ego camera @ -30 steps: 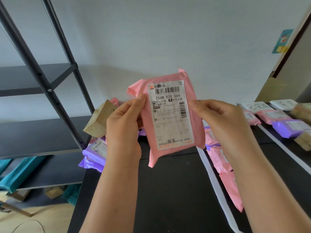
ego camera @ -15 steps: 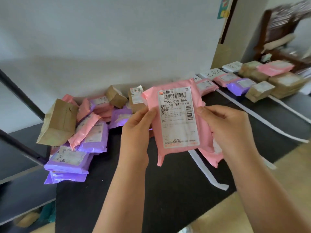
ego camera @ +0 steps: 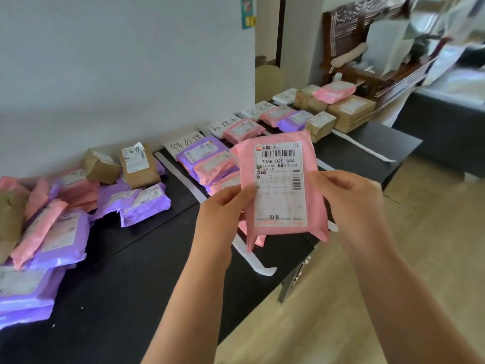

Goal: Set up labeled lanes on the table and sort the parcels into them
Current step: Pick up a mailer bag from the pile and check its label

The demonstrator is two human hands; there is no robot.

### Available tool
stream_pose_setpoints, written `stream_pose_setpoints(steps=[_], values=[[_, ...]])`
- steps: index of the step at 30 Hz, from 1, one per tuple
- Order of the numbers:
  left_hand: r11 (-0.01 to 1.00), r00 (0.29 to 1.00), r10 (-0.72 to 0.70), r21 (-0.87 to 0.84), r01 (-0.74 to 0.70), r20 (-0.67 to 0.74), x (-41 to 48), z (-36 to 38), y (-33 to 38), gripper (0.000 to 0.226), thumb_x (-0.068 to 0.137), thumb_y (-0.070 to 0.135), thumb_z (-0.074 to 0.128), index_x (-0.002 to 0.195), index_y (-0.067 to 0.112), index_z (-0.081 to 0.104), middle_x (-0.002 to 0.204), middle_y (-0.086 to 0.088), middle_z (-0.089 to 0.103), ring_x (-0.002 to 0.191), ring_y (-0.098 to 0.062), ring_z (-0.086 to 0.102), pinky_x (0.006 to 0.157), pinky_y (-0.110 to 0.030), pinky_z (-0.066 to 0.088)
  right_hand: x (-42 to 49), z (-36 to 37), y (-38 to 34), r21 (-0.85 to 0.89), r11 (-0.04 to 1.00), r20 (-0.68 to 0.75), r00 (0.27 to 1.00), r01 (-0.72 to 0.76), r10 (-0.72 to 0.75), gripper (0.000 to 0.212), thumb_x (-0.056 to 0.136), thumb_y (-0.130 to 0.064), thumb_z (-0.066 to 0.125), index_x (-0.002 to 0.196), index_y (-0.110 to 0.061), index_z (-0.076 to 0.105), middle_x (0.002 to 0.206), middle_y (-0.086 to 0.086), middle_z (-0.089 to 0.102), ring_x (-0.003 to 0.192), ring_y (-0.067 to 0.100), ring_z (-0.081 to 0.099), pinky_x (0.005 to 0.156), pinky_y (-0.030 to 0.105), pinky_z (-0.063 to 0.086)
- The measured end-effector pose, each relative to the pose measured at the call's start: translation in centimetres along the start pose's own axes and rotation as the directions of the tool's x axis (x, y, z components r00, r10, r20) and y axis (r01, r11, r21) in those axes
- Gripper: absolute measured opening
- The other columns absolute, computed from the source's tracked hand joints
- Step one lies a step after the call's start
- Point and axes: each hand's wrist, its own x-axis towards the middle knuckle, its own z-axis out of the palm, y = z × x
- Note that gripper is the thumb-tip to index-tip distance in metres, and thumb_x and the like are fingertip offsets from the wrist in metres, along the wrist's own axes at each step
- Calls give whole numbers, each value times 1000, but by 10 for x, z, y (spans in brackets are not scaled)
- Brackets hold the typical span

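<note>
Gripping the pink parcel point(ego camera: 280, 190) from both sides, the hands held it upright in the air over the front of the table, its white label point(ego camera: 278, 166) facing the camera. The left hand point(ego camera: 223, 206) had its thumb laid across the label's lower left corner, with the fingers tucked behind. The right hand point(ego camera: 349, 195) pinched the right edge, thumb on the front, fingers curled round the back.

Below ran the black table point(ego camera: 131, 285), and a white tape strip point(ego camera: 252, 258) crossed it to the front edge. Off to the left lay the unsorted heap point(ego camera: 60, 240), purple and pink mailers piled together, with two brown boxes point(ego camera: 139, 164) at the back by the wall.

Further along came the lanes! The first card point(ego camera: 187, 143), handwritten, lay at the wall end, with a purple mailer point(ego camera: 202, 151) and pink ones stacked just in front. The second card point(ego camera: 225, 124) had one pink mailer point(ego camera: 242, 130) beside it. The third card point(ego camera: 258, 109) headed a pink pack point(ego camera: 277, 114), a purple pack point(ego camera: 295, 119) and a small brown box point(ego camera: 320, 124). At the far end the last card point(ego camera: 284, 95) lay beside large cartons point(ego camera: 351, 110), with a pink bag point(ego camera: 334, 91) on top of them.
</note>
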Motion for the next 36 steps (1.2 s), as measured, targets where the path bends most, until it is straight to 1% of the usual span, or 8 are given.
stream_pose_setpoints(steps=[8, 12, 14, 21, 25, 28, 33, 36], values=[[1000, 1000, 20, -17, -20, -2, 8, 146, -5, 14, 92, 30, 68, 99, 24, 78, 93, 7, 77, 92, -15, 73, 87, -34, 56, 56, -134, 31, 16, 999, 11, 999, 39, -39, 10, 89, -17, 69, 92, -22, 77, 82, -13, 75, 76, 3, 71, 57, 17, 50], [999, 999, 39, -19, -39, -16, 12, 199, -11, 12, 93, 24, 66, 94, 20, 78, 85, 6, 77, 78, -11, 73, 64, -18, 54, 86, -172, 50, 10, 1000, -4, 1000, 10, -10, 12, 90, -24, 68, 99, -26, 76, 84, -16, 75, 79, 5, 71, 56, 16, 46], [999, 998, 46, 24, -45, -41, 18, 214, -13, 11, 93, 25, 67, 89, 25, 77, 84, 8, 77, 80, -12, 73, 66, -20, 54, 100, -181, 56, 7, 1000, 17, 1000, -17, 17, 14, 91, -27, 68, 103, -26, 75, 84, -16, 75, 74, -1, 70, 55, 12, 46], [974, 996, 85, 212, -75, -35, 76, 254, -8, 14, 95, 32, 63, 85, 35, 73, 79, 15, 73, 71, -2, 70, 57, -14, 49, 183, -188, 81, -89, 995, -15, 999, -33, 32, 40, 88, -34, 71, 126, -27, 62, 96, -11, 71, 86, 5, 69, 79, 33, 57], [949, 997, 83, 304, -81, 5, 131, 275, -2, 13, 95, 30, 64, 94, 28, 76, 86, 10, 75, 81, -9, 71, 71, -25, 57, 241, -184, 92, -152, 988, -21, 999, 20, -24, 48, 90, -31, 70, 135, -25, 54, 110, -6, 64, 92, 7, 65, 68, 21, 50], [926, 996, 84, 367, -92, 38, 173, 296, 7, 13, 95, 30, 64, 99, 27, 75, 91, 10, 74, 83, -7, 70, 69, -21, 54, 282, -183, 95, -333, 939, -12, 995, 86, -95, 44, 93, -31, 67, 136, -24, 56, 120, -4, 55, 96, 7, 59, 66, 13, 43], [887, 989, 115, 439, -146, 97, 232, 334, 24, 17, 95, 31, 64, 108, 27, 74, 92, 14, 71, 83, -4, 67, 69, -20, 52, 344, -195, 98, -415, 904, -61, 989, 99, -137, 35, 94, -33, 64, 129, -27, 63, 120, -4, 58, 103, 12, 58, 86, 31, 54], [864, 986, 132, 475, -167, 107, 257, 353, 23, 18, 96, 31, 62, 108, 26, 74, 91, 15, 70, 85, -6, 67, 72, -24, 53, 375, -200, 110, -403, 912, -35, 995, 74, -96, 28, 95, -36, 62, 121, -28, 69, 112, -5, 63, 96, 10, 61, 78, 26, 51]])
